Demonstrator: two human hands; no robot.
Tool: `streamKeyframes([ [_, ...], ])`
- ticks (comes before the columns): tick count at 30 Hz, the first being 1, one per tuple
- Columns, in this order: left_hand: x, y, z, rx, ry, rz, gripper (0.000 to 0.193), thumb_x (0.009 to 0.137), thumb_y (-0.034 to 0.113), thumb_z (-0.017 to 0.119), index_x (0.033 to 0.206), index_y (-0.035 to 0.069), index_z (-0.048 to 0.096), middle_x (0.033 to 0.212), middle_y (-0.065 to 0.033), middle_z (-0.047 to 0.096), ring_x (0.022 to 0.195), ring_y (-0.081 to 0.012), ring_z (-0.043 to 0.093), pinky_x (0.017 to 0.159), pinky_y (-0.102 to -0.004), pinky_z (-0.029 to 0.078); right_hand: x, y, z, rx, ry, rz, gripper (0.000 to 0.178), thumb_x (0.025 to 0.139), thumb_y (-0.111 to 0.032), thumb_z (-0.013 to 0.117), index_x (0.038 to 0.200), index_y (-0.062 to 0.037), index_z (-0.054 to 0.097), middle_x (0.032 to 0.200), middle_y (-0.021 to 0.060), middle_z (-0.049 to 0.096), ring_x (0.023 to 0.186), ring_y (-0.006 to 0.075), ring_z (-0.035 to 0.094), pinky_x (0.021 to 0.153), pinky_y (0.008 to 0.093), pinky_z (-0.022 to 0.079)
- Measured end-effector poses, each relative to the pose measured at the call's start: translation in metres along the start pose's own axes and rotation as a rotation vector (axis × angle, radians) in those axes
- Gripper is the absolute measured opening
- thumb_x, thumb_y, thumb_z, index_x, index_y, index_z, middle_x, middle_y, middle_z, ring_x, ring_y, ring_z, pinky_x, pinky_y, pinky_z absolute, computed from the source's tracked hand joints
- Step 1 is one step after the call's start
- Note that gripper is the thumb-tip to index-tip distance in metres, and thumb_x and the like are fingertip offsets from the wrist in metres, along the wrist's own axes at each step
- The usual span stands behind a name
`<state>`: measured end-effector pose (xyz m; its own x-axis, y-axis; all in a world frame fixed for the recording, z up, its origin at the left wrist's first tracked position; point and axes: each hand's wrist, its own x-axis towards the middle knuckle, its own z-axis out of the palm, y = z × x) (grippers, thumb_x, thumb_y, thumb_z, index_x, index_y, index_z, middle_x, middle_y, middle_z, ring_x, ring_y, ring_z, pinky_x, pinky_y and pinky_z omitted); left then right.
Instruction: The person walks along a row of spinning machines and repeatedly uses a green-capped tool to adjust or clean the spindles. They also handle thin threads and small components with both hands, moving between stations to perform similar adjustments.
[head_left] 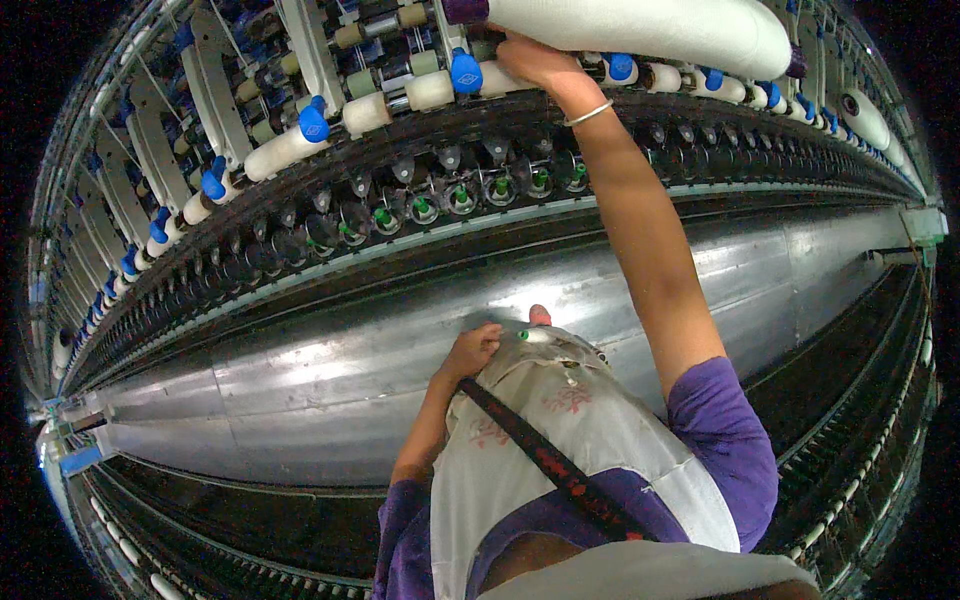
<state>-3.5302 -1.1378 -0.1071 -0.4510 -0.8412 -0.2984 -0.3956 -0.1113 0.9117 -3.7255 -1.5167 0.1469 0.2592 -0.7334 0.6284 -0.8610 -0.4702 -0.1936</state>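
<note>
My right arm reaches far up to the spinning frame. My right hand (535,62) is at the row of white rollers (430,90), just under a large white roving bobbin (650,32) with dark purple ends. Its fingertips are hidden there, so I cannot tell what they touch. Close to my waist, my left hand (474,352) has its fingers curled in beside the white apron (540,410). What it holds, if anything, does not show. A small green-ended piece (523,335) is at the apron's upper edge, near that hand.
Blue knobs (466,72) sit between the rollers. Below them runs a long row of spindles with green tops (462,197), edged by a pale rail (430,232). A shiny metal floor (300,390) stretches between this frame and another machine (230,545) behind me.
</note>
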Motion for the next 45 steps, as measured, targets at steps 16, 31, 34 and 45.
streamKeyframes([
  [16,-0.007,-0.002,-0.003,0.031,0.037,-0.101,0.040,0.084,0.015,0.060,0.124,0.009,0.055,0.106,-0.0149,0.068,0.097,-0.0297,0.065,0.086,-0.0376,0.050,-0.011,-0.011,-0.020,-0.097,0.016,-0.002,0.039,0.078,-0.017,0.055,0.114,-0.0056,0.061,0.115,0.0235,0.060,0.109,0.0462,0.052,0.097,0.0550,0.038],
  [31,-0.002,0.012,-0.011,0.047,0.048,-0.060,0.039,0.085,0.015,0.060,0.123,0.004,0.055,0.104,-0.0135,0.068,0.095,-0.0272,0.066,0.085,-0.0358,0.050,-0.011,-0.009,-0.015,-0.051,0.164,-0.023,0.042,0.079,-0.016,0.053,0.118,-0.0033,0.060,0.120,0.0240,0.059,0.116,0.0436,0.050,0.103,0.0511,0.035],
  [34,-0.003,0.016,-0.012,0.059,0.043,-0.075,0.039,0.085,0.015,0.060,0.123,0.006,0.055,0.102,-0.0123,0.068,0.092,-0.0260,0.066,0.083,-0.0351,0.051,-0.010,-0.009,-0.014,-0.061,0.112,0.006,0.041,0.079,-0.016,0.052,0.118,-0.0027,0.060,0.120,0.0241,0.059,0.116,0.0436,0.050,0.102,0.0512,0.035],
  [45,0.001,0.006,-0.007,0.102,0.041,0.040,0.038,0.086,0.018,0.059,0.121,0.005,0.056,0.103,-0.0131,0.068,0.093,-0.0276,0.066,0.082,-0.0357,0.051,-0.008,-0.010,-0.010,-0.001,0.107,0.033,0.045,0.080,-0.017,0.052,0.122,-0.0023,0.057,0.126,0.0238,0.055,0.120,0.0437,0.047,0.106,0.0493,0.032],
])
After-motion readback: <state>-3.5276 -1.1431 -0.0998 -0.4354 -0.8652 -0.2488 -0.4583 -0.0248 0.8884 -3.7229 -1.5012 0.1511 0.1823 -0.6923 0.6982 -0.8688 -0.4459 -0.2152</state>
